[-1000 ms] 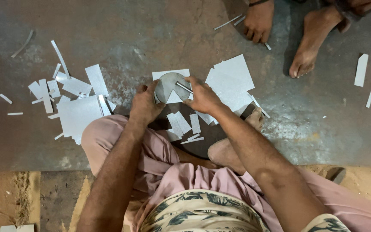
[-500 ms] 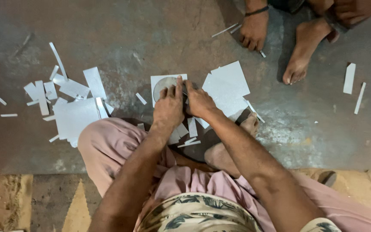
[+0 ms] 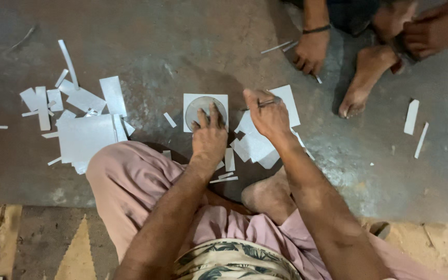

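My left hand [image 3: 208, 136] presses flat on a grey round disc [image 3: 201, 105] that lies on a white square sheet [image 3: 189, 99] on the dark metal floor plate. My right hand [image 3: 266, 113] is just to the right of it, fingers closed on a thin metal scriber [image 3: 259, 105] whose tip points left toward the disc. Under my right hand lie several overlapping white sheet pieces [image 3: 257, 145].
A pile of white sheets and strips [image 3: 81, 132] lies at the left. Another person's hand [image 3: 311, 52] and bare foot [image 3: 359, 85] rest on the floor at the upper right, with two strips [image 3: 411, 116] beyond. My knees in pink cloth [image 3: 125, 181] fill the near side.
My left hand set the disc down on the square sheet and now holds it flat. My right hand drew off to the right with the scriber.
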Demonstrator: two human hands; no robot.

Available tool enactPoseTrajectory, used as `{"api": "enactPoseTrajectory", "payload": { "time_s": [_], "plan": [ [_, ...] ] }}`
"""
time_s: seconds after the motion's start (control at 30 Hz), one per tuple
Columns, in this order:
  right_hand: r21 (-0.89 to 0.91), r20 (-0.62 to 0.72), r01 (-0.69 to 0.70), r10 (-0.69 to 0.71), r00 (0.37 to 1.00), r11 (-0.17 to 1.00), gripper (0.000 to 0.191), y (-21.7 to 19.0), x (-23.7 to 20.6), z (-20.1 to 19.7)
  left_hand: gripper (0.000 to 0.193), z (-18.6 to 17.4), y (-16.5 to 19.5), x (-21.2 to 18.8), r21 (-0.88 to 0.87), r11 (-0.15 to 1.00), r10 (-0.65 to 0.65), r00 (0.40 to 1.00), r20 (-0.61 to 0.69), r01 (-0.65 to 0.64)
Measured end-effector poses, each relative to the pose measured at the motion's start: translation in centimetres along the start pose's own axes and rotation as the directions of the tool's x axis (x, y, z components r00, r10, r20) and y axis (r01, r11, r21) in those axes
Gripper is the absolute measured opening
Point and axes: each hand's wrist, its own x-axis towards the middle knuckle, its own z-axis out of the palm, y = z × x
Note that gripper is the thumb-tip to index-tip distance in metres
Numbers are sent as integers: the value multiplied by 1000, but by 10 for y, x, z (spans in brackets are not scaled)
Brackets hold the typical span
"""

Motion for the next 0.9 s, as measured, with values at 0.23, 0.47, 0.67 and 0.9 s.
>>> {"api": "enactPoseTrajectory", "payload": {
  "time_s": [0.23, 0.47, 0.67, 0.9],
  "plan": [
    [275, 299, -217, 131, 945, 937, 21, -23, 49, 14, 52, 16, -2, 3, 25, 1000, 9, 999, -41, -8],
    [344, 666, 229, -409, 624, 911, 26, -80, 89, 88, 57, 37, 0, 3, -11, 1000, 10, 999, 40, -9],
    [266, 809, 257, -360, 465, 929, 20, -81, 109, 120, 62, 28, -3, 3, 68, 998, 12, 999, -53, -8],
    [224, 809, 284, -340, 479, 932, 18, -82, 120, 123, 54, 1, -3, 4, 35, 999, -2, 999, 53, 1]
  ]
}}
